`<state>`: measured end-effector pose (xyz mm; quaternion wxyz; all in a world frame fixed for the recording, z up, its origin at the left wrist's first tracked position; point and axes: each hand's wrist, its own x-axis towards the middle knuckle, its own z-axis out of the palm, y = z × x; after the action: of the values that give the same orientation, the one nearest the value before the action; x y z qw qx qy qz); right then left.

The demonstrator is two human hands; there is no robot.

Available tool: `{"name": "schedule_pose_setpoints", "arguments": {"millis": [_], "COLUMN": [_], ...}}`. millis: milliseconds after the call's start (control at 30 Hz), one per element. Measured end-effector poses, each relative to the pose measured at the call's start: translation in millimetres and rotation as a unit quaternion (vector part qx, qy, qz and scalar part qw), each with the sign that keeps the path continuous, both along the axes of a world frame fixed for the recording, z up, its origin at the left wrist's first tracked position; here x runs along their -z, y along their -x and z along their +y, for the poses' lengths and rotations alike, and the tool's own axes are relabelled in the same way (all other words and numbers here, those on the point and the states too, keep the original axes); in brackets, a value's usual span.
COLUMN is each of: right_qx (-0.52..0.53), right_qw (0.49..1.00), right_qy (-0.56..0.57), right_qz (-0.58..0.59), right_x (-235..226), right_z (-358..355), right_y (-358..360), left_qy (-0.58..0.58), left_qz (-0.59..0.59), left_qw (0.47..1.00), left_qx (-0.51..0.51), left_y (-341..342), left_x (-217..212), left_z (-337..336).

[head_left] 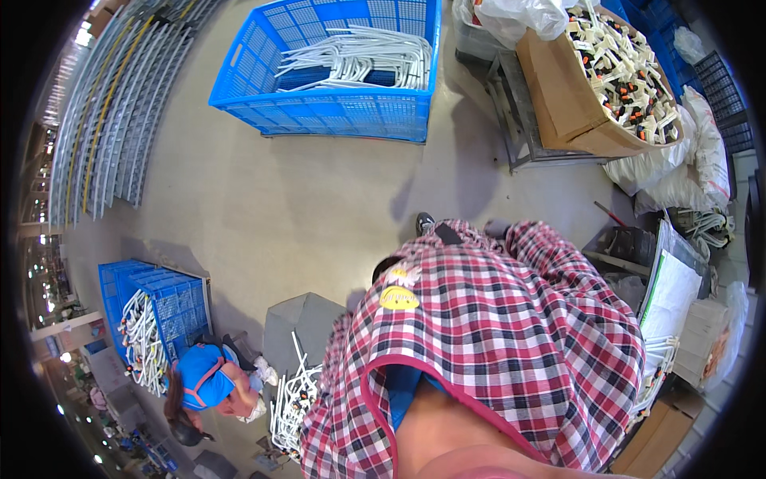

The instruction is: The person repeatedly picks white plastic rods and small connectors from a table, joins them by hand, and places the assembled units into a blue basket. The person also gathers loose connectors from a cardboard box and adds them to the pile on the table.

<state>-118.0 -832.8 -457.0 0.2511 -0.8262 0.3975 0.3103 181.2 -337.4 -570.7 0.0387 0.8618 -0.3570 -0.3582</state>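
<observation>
My plaid-sleeved right arm bends forward beside my body. At its end, my right hand shows as a small dark grey shape, perhaps gloved; its fingers cannot be made out. A dark patch lies on the plaid smock close to that hand. My left sleeve hangs at my side, and the left hand is hidden. One dark shoe shows past the smock's front. Ahead stands a big blue crate with bent white tubes in it.
At right, an open carton of small white and black parts sits on a metal stand. White sacks lie beside it. Metal racks stand far left. A crouching person is near another blue crate and piled tubes.
</observation>
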Motion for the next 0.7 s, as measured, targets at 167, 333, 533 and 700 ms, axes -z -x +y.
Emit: {"name": "schedule_pose_setpoints", "arguments": {"millis": [167,333,533,700], "right_qx": [0.328,0.424,0.357,0.37], "right_qw": [0.927,0.865,0.889,0.843], "right_qy": [0.009,-0.101,0.094,0.219], "right_qz": [-0.182,-0.247,-0.271,-0.325], "right_x": [-67,-91,-132,-166], "right_z": [-70,-48,-44,-77], "right_y": [-67,-142,-245,-306], "left_qy": [0.361,0.393,0.41,0.355], "left_qz": [0.334,0.338,0.33,0.37], "left_qw": [0.747,0.786,0.818,0.842], "left_qx": [-0.447,-0.337,-0.234,-0.169], "left_y": [-124,-173,-224,-282], "left_x": [-104,-218,-307,-285], "left_z": [-111,-177,-230,-349]}}
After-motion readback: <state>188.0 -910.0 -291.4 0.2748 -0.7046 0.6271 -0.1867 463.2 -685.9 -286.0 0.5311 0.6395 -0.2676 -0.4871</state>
